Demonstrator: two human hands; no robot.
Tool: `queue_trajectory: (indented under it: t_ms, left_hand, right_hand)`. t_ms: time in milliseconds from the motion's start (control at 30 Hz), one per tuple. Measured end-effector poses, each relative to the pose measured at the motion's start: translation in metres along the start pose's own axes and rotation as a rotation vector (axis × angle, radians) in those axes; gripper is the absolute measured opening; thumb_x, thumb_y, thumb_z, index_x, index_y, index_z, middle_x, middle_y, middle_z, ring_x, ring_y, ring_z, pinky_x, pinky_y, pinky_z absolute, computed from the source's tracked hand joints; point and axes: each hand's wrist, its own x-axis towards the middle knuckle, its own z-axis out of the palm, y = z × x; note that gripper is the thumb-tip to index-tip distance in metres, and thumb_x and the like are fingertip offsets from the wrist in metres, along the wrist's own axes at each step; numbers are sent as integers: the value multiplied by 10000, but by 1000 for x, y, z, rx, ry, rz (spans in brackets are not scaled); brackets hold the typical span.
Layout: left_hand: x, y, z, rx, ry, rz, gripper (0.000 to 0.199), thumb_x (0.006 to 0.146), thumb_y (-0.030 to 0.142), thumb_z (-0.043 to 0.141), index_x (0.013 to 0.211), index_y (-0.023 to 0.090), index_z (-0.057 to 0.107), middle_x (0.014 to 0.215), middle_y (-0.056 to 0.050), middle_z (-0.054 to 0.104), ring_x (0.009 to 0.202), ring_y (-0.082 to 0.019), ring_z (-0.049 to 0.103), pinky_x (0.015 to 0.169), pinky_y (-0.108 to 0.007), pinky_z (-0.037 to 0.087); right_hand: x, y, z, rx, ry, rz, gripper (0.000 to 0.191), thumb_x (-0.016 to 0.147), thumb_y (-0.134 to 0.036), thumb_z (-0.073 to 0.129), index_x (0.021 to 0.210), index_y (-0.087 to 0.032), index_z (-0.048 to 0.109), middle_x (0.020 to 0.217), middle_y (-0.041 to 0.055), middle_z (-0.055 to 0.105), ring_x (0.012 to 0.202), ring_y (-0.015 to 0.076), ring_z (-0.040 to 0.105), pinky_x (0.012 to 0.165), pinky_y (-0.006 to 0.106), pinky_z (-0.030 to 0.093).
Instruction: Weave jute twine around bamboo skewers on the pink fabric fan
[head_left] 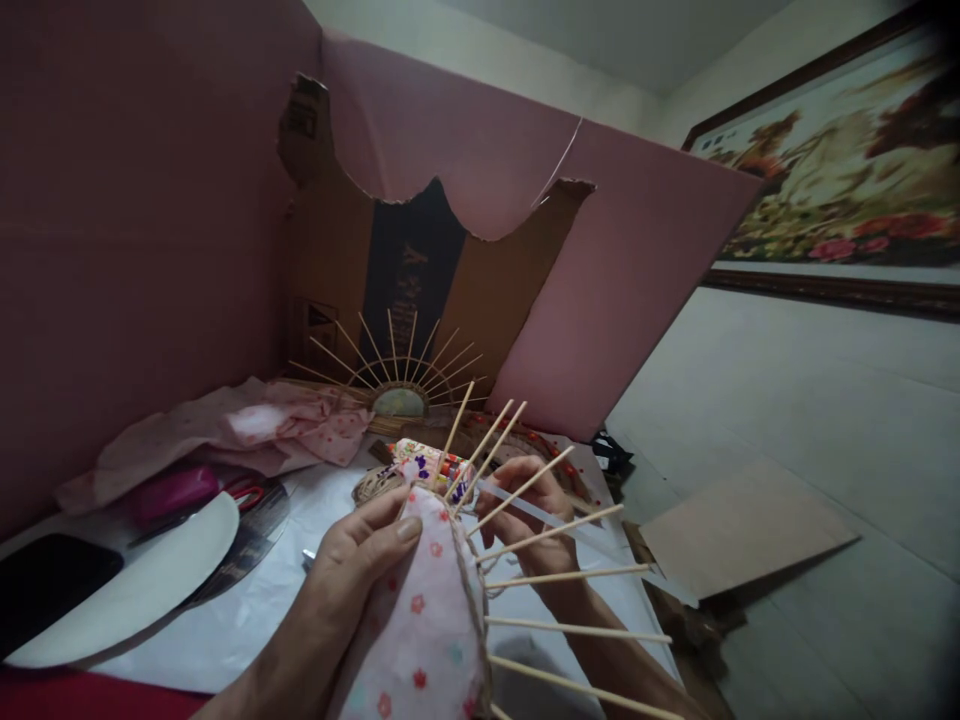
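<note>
My left hand (373, 545) pinches the upper end of a half-round piece covered in pale pink flowered cloth (431, 600). Thin wooden sticks (555, 577) fan out from its curved edge, where twine runs along their bases. Behind the upper sticks, my right hand (529, 500) has its fingers bent around a translucent white stick (551, 520) that slants down to the right. The right fingertips are partly hidden by the sticks. A ball of twine (377, 485) and a printed floral packet (427, 458) lie just beyond my left hand.
A similar stick fan (400, 402) stands before cut cardboard (330, 260) and pink panels (600, 260). At the left are crumpled pink cloth (202, 435), a white half-disc (142, 590), red-handled scissors (246, 492), a magenta item (176, 492) and a black object (60, 590). Brown board (742, 525) lies at right.
</note>
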Motion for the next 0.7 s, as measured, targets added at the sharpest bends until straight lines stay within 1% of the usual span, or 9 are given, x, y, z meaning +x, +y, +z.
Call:
queue_trajectory:
  t_ms: [67,100,200,267,367,467,600,700]
  left_hand:
    - [1,1,0,-18,12,7,227,670,149,742,895,168,712,708,-26,722,575,-107,658,589,-146,516]
    - [2,1,-1,-18,11,7,226,677,156,738,902,169,710,705,-25,720,564,-105,653,583,-147,515]
    - [3,-2,-5,0,-8,22,249,692,203,740,936,173,702,716,-35,720,557,-123,653,560,-172,519]
    - [2,-5,-7,30,-15,37,273,686,235,754,949,183,702,735,-39,721,594,-146,668,565,-190,525]
    - [0,-9,-9,92,-30,58,305,663,276,783,948,195,713,740,-41,720,624,-164,673,571,-202,527]
    - [-4,-12,-8,122,-56,114,328,690,309,765,998,207,721,805,-51,727,662,-165,671,625,-220,535]
    - [-5,-13,-7,141,-138,174,340,727,325,732,1046,209,721,872,-70,730,724,-181,674,656,-231,537]
    - [-5,-15,-9,146,-138,185,360,757,324,707,1102,220,704,914,-77,730,801,-192,678,695,-233,540]
  right_hand:
    - [1,0,0,92,-26,-1,316,701,-328,768,932,-247,567,739,-34,619,551,96,552,488,209,455]
    - [2,-1,1,147,-12,-14,301,709,-353,758,922,-245,574,729,-33,620,550,95,551,485,209,453]
    - [5,-4,3,276,102,-36,216,756,-393,709,810,-219,592,652,-32,620,474,85,533,413,187,416]
    - [6,-4,3,308,172,-2,219,754,-385,719,750,-202,599,619,-26,632,446,81,537,387,172,403]
    - [6,-2,3,343,226,58,245,709,-379,769,722,-196,606,606,-29,640,457,78,558,391,158,416]
    - [4,-1,5,346,221,74,213,727,-334,763,701,-196,603,616,-32,646,457,63,549,418,153,424]
    - [0,-1,8,363,189,78,155,747,-261,742,694,-194,613,637,-35,645,501,56,566,475,151,444]
    - [-2,-2,10,374,198,106,141,706,-213,766,710,-197,626,655,-42,647,529,55,583,507,146,460]
